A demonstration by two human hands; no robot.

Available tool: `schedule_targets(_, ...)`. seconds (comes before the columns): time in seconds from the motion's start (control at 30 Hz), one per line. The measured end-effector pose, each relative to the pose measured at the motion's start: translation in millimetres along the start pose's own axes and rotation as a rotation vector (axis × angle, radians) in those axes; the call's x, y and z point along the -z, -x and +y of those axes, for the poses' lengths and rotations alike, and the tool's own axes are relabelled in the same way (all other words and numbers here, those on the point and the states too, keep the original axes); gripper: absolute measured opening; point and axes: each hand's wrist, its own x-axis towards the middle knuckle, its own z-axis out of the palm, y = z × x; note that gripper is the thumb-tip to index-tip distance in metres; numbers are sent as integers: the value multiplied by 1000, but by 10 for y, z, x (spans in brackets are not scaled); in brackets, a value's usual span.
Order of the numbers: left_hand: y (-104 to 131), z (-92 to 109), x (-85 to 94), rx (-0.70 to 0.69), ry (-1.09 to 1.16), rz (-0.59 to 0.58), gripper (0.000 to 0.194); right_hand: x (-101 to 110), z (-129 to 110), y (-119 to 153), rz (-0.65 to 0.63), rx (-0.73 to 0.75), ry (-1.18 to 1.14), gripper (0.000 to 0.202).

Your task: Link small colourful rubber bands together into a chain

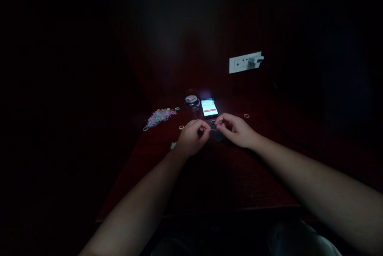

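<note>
Both hands meet over the dark red table, each with thumb and fingers pinched. Between them runs a short, thin, pale elastic band. My left hand grips its left end, and my right hand grips the other. Just beyond the fingers lies a dark bluish hair tie. Below the right fingertips is a small dark blue clump, probably more bands. A yellow hair tie rests left of my left hand, and a pale greenish clump sits beside that wrist.
A heap of colourful small elastic bands lies at the table's left. Behind the hands stand a clear lidded jar and a lit phone. An orange hair tie lies to the right. A wall socket holds a plug with a cable.
</note>
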Motion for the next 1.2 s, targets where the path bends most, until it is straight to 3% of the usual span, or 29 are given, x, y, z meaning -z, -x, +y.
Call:
schedule_targets(0.13,4,5,3,17,8,17,5,-1,2,11,-35,8,-48,19)
schedule_targets(0.3,1,21,8,5,25,9,5,-6,12,9,-46,9,33,10)
schedule_targets(1.07,10,16,36,3,7,8,5,25,40,8,5,52,74,11)
schedule_targets(1.2,-1,32,56,-44,-19,15,14,21,30,7,2,62,80,11)
